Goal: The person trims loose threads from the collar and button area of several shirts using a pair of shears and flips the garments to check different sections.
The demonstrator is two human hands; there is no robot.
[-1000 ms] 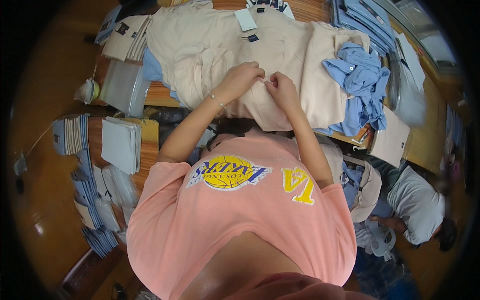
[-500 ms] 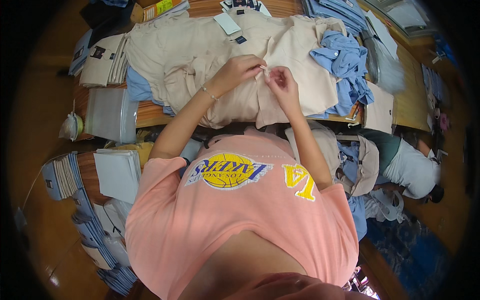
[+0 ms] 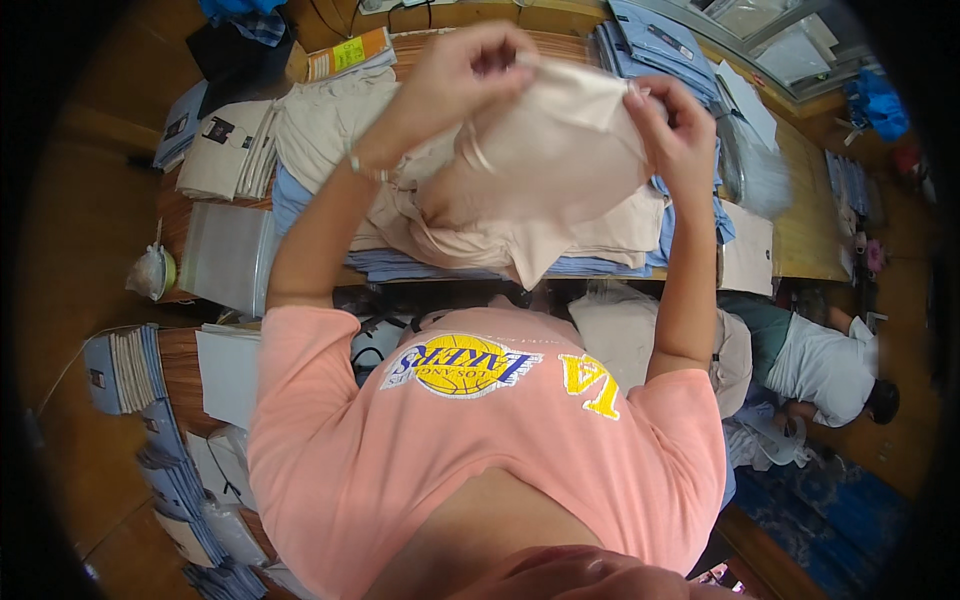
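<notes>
A beige shirt [image 3: 560, 150] hangs raised over the table, its upper edge stretched between my hands and its lower part draped toward me in folds. My left hand [image 3: 475, 70] pinches one upper corner. Farther right, my right hand [image 3: 680, 125] grips the other corner between thumb and fingers. Motion blurs parts of the cloth. Beneath it, more beige garments [image 3: 330, 130] and layers of blue garments [image 3: 420, 264] lie on the table, largely covered by the raised shirt.
Folded beige shirts [image 3: 225, 150] and a stack of clear plastic bags [image 3: 232, 255] lie at the left. Folded blue shirts [image 3: 660, 45] are piled at the back right, with more plastic bags [image 3: 752, 150] nearby. Another person [image 3: 825, 360] bends at the far right.
Both hands have moved up and apart from the front of the shirt lying on the table. The shirt is now lifted by its upper edge, and a white tag on it no longer shows.
</notes>
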